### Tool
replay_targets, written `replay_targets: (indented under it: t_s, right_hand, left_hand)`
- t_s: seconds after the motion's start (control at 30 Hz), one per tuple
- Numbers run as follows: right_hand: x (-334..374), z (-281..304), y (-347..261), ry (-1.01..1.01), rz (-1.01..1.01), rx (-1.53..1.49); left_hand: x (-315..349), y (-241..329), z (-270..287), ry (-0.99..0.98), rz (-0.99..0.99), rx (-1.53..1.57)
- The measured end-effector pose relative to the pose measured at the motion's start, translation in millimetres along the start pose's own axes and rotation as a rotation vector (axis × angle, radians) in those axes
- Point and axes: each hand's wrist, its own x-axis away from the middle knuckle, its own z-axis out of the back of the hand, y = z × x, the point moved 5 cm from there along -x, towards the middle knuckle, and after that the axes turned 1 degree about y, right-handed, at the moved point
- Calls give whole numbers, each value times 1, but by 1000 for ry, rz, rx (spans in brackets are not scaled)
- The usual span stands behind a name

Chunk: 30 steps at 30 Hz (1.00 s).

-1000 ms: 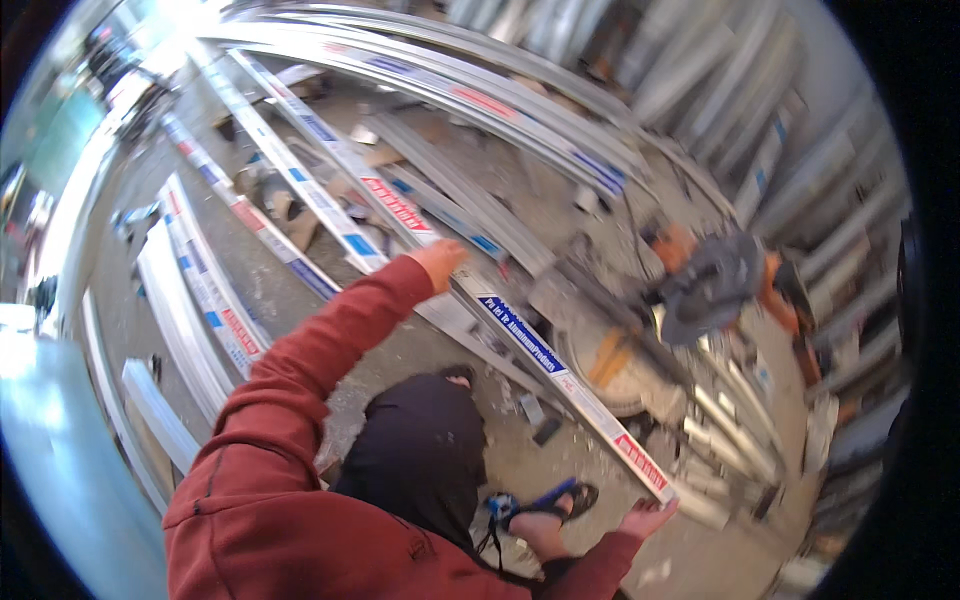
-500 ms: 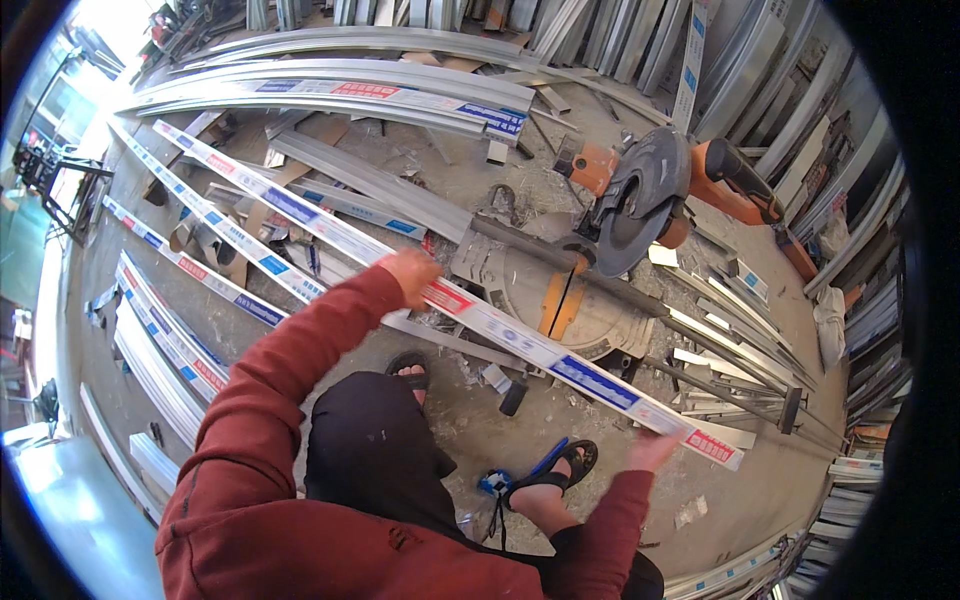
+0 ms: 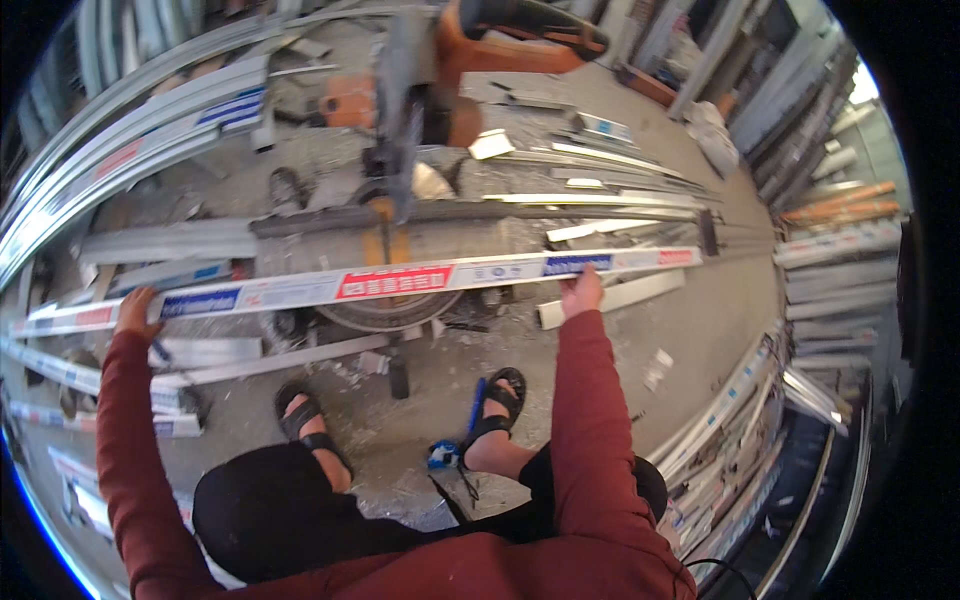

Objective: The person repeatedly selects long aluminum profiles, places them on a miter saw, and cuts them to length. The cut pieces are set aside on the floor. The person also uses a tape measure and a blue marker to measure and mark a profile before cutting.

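Observation:
A long, thin metal profile (image 3: 310, 288), covered in white film with red and blue print, lies almost level across the front of the saw base. My left hand (image 3: 138, 312) grips it toward its left end, fingers curled over the top edge. Farther right, my right hand (image 3: 582, 292) is closed on its lower edge, a short way in from the right end. Just behind the profile stands an orange and grey mitre saw (image 3: 462, 65); its blade is raised and blurred edge-on above the round turntable (image 3: 345, 240). Part of the turntable is hidden by the profile.
More aluminium profiles (image 3: 130, 150) lie at the back left, and offcuts (image 3: 620, 230) litter the floor right of the saw. Stacked profiles (image 3: 725, 430) fill the right side. Between my sandalled feet is a blue tape measure (image 3: 444, 454).
My view has turned to the right. The profile has swung from a diagonal to nearly level and nearer the saw. Both my hands now hold it, spaced wider apart.

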Motion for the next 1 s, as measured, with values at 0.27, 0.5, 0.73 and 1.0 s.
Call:
replay_targets:
  t_s: [0.27,0.5,0.73,1.0]
  right_hand:
    - [-12,-56,9,-87,-83,86]
    - [-27,-74,37,-150,-175,105]
    - [-33,-74,42,-118,-131,95]
    - [-23,-77,28,-114,-78,230]
  left_hand:
    - [-52,91,-19,88,-26,158]
    - [-91,200,-24,54,27,432]
    - [-78,150,-23,142,-57,252]
    - [-80,165,-20,151,-40,302]
